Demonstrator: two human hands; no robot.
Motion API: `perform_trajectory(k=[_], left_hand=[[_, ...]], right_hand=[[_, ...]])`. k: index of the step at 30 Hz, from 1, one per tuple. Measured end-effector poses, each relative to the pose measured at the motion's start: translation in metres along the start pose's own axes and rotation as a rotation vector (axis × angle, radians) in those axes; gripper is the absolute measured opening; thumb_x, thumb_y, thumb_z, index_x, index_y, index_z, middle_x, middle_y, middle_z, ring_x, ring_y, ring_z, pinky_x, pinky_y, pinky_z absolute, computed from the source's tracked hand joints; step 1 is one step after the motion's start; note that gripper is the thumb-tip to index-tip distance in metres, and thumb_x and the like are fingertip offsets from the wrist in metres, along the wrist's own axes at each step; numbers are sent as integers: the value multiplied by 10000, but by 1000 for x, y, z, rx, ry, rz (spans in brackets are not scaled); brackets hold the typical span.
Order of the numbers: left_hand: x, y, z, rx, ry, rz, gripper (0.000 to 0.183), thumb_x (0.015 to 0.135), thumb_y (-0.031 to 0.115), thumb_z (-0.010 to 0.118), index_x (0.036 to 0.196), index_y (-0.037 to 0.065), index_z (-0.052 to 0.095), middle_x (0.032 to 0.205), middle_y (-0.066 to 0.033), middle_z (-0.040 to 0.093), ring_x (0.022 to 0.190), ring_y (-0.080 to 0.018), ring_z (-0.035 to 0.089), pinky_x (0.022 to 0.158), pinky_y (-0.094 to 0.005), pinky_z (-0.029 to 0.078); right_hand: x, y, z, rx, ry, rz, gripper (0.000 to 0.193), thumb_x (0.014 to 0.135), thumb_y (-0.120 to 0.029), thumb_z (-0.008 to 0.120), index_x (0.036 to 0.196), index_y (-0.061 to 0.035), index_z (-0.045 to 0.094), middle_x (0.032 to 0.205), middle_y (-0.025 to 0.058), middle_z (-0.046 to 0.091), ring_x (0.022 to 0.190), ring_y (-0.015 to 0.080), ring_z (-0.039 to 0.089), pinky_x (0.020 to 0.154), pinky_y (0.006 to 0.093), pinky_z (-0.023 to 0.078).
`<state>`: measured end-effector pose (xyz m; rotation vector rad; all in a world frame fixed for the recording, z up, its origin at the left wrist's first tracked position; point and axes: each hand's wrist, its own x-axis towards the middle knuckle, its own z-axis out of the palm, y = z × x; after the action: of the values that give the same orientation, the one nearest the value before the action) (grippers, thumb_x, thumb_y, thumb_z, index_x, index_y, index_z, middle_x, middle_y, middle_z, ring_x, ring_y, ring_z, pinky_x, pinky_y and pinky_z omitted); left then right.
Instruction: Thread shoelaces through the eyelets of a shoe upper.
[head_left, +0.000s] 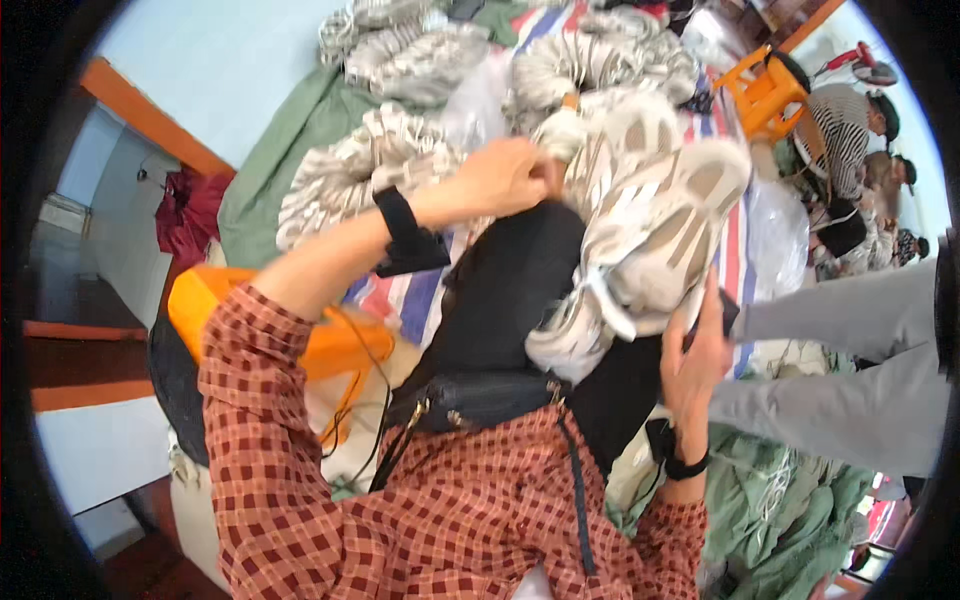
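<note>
A bundle of white and beige shoe uppers (655,225) lies across my lap, its rounded openings toward the right and white edging hanging at the near end. My right hand (697,350) holds the near right edge of the bundle, thumb and fingers against it. At the far left end of the bundle, my left hand (515,178) is closed, its fingers curled inward; motion blurs it, and what it grips is hidden. Close to that hand, a short orange-brown piece (570,101) shows against the uppers.
More bundled uppers (372,165) lie ahead on striped sheeting (415,300) and green cloth (285,165). An orange stool (340,345) stands at my left, another stool (762,90) far right. Someone's grey-trousered legs (840,320) are close on my right. Other people (850,130) sit beyond.
</note>
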<state>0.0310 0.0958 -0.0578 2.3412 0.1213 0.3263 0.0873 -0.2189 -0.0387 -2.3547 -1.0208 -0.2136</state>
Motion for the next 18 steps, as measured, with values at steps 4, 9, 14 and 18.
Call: perform_trajectory(k=[4, 9, 14, 18], left_hand=[[30, -59, 24, 23, 44, -191, 232, 733, 184, 537, 831, 66, 711, 855, -156, 687, 850, -350, 650, 760, -438, 513], [88, -100, 66, 25, 200, -216, 241, 798, 193, 541, 902, 41, 698, 856, -169, 689, 817, -327, 657, 748, -408, 509], [155, -145, 90, 72, 371, -223, 214, 801, 168, 521, 872, 57, 689, 869, -176, 671, 834, -376, 630, 760, -459, 490], [200, -189, 100, 153, 368, -340, 199, 790, 183, 560, 880, 76, 701, 921, -178, 672, 910, -367, 633, 793, -476, 497]], right_hand=[[-5, 0, 2, 77, 15, -39, 583, 847, -10, 506, 1402, 62, 344, 1343, 273, 464, 1227, 423, 461, 1026, 423, 365], [-9, -7, -5, 92, -30, 21, 595, 845, 3, 493, 1404, 81, 308, 1373, 289, 422, 1221, 445, 458, 1023, 431, 372], [-17, 3, 1, 33, -48, 57, 609, 819, -12, 538, 1379, 101, 326, 1358, 323, 418, 1196, 476, 474, 990, 454, 412], [-19, 4, 0, 41, -72, -1, 636, 846, -109, 532, 1417, 57, 304, 1389, 280, 413, 1208, 463, 454, 980, 462, 402]])
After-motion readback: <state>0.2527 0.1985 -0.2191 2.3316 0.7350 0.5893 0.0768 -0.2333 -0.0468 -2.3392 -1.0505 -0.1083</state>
